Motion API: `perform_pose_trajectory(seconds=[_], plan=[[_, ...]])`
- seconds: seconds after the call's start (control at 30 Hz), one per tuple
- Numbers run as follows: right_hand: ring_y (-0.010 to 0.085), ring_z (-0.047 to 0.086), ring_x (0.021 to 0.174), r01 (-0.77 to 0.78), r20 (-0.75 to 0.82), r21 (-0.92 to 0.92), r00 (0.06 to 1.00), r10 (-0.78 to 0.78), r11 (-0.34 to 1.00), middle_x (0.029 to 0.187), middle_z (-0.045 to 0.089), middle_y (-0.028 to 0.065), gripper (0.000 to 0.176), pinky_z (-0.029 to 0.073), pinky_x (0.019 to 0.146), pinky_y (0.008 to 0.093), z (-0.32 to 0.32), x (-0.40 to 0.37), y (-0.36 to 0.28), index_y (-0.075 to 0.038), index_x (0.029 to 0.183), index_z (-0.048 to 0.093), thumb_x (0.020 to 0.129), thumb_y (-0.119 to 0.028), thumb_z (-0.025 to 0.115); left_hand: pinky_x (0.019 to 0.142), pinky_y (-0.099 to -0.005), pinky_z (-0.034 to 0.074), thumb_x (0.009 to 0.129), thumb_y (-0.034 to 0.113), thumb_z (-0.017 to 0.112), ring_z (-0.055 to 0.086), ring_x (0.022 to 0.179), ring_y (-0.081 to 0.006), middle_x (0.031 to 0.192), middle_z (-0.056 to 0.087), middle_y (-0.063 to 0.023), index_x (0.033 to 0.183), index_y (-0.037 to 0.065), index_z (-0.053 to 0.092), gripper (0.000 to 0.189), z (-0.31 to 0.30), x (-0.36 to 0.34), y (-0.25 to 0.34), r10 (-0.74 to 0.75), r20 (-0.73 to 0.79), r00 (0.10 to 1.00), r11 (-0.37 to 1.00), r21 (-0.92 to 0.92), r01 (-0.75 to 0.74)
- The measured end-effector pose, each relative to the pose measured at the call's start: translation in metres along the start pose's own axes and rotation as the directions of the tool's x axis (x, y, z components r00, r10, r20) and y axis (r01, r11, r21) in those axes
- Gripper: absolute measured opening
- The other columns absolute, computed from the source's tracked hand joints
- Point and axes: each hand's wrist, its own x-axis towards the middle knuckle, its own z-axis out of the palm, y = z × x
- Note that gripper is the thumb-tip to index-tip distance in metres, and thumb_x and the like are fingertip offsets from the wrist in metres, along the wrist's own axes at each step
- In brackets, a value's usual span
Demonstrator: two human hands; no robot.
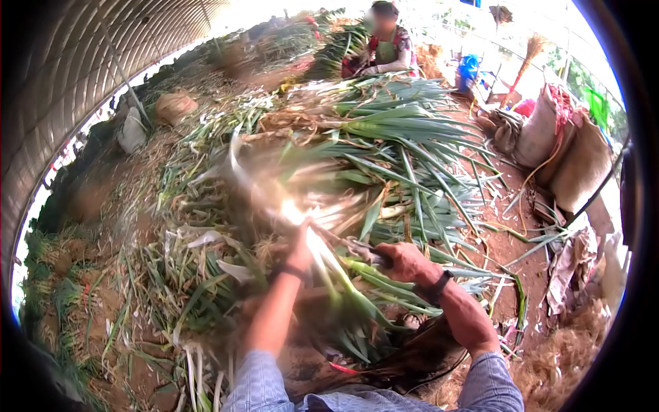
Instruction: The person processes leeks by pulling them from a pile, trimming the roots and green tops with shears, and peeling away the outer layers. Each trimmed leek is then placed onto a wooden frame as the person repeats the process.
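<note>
My left hand (300, 245), partly smeared by motion, is closed around the pale stalks of some leeks (328, 269). Their green leaves hang down toward my lap. Wrapped around a dark handle is my right hand (406, 263); it belongs to a knife (347, 242) whose blade reaches left across the stalks to my left hand. Glare and blur hide the blade's tip. Just ahead of both hands lies a large heap of leeks (405, 123), leaves toward the right and roots toward the left.
Stripped leaves (199, 281) cover the ground to my left. Beyond the heap sits another person (391, 48) among more leeks. Stuffed sacks (559, 144) stand at the right, with a broom (532, 51) behind them. A rounded sack (175, 108) lies at the far left.
</note>
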Motion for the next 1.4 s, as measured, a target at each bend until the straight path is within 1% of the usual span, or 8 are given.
perform_pose_trajectory(seconds=[0.07,0.17,0.23,0.3,0.47,1.0,1.23,1.4], plan=[[0.0359,0.069,0.077,-0.057,0.010,-0.034,0.998,0.057,0.998,0.085,0.071,0.0174,0.041,0.055,0.070,0.0448,-0.012,-0.005,-0.001,-0.010,0.117,0.068,0.076,-0.016,0.070,0.056,-0.0352,0.058,0.088,0.025,0.071,0.062,0.058,-0.0181,0.068,0.056,-0.0046,0.088,0.008,0.056,0.023,-0.002,-0.003,0.014,-0.106,0.040,0.994,0.990,-0.092,0.110],[0.0379,0.068,0.078,-0.029,-0.007,0.069,1.000,0.030,0.997,0.086,0.070,0.0182,0.041,0.054,0.070,0.0451,0.003,0.000,0.003,-0.009,0.116,0.068,0.075,-0.015,0.070,0.060,-0.0345,0.059,0.088,0.027,0.072,0.064,0.064,-0.0177,0.073,0.059,-0.0057,0.091,0.009,0.058,0.023,-0.002,-0.025,0.069,-0.082,0.270,0.959,0.977,-0.169,0.131],[0.0366,0.068,0.078,0.008,0.008,0.074,1.000,-0.009,0.997,0.086,0.069,0.0193,0.037,0.053,0.069,0.0433,0.006,-0.008,0.013,-0.005,0.114,0.067,0.079,-0.017,0.072,0.066,-0.0343,0.061,0.090,0.030,0.069,0.067,0.072,-0.0207,0.079,0.064,-0.0066,0.095,0.005,0.059,0.027,0.004,-0.036,0.053,0.033,0.095,0.995,0.995,-0.099,-0.023],[0.0363,0.069,0.079,-0.030,0.125,0.084,0.992,0.019,0.996,0.086,0.070,0.0191,0.037,0.053,0.070,0.0431,0.010,-0.008,0.011,-0.006,0.113,0.067,0.078,-0.017,0.071,0.065,-0.0351,0.061,0.088,0.023,0.070,0.067,0.070,-0.0223,0.079,0.065,-0.0073,0.097,0.004,0.060,0.024,-0.035,-0.020,0.006,-0.175,0.277,0.945,0.982,-0.027,0.189],[0.0376,0.067,0.080,-0.102,0.286,-0.034,0.952,0.108,0.994,0.084,0.069,0.0187,0.032,0.053,0.071,0.0464,0.022,-0.013,0.025,-0.008,0.102,0.069,0.077,-0.027,0.073,0.053,-0.0374,0.056,0.092,0.020,0.068,0.060,0.054,-0.0196,0.065,0.056,-0.0036,0.089,0.009,0.057,0.016,-0.068,-0.015,0.000,-0.173,0.003,0.985,0.983,-0.064,0.173],[0.0359,0.069,0.091,-0.263,0.369,-0.215,0.870,0.328,0.940,0.095,0.071,0.0182,0.031,0.053,0.081,0.0445,0.014,-0.018,0.035,-0.007,0.101,0.072,0.080,-0.030,0.068,0.050,-0.0292,0.049,0.092,0.024,0.072,0.054,0.053,-0.0128,0.066,0.054,0.0007,0.079,0.012,0.053,0.026,-0.172,-0.094,0.439,0.710,-0.155,0.687,0.638,0.556,-0.533],[0.0372,0.069,0.087,-0.209,0.367,-0.240,0.885,0.288,0.948,0.093,0.071,0.0190,0.037,0.054,0.077,0.0460,0.032,-0.001,0.046,-0.006,0.101,0.072,0.078,-0.034,0.071,0.049,-0.0306,0.045,0.097,0.040,0.066,0.053,0.053,-0.0110,0.063,0.053,0.0001,0.081,0.009,0.055,0.037,-0.279,-0.162,0.520,0.724,-0.018,0.690,0.132,0.985,-0.113],[0.0384,0.069,0.086,-0.168,0.370,-0.249,0.893,0.254,0.954,0.090,0.071,0.0191,0.037,0.054,0.076,0.0469,0.040,0.006,0.050,-0.006,0.101,0.072,0.077,-0.035,0.071,0.067,-0.0415,0.051,0.083,0.034,0.078,0.063,0.075,-0.0274,0.084,0.064,-0.0160,0.096,-0.007,0.062,0.046,-0.547,-0.207,0.489,0.504,-0.241,0.829,-0.262,0.872,0.413]])
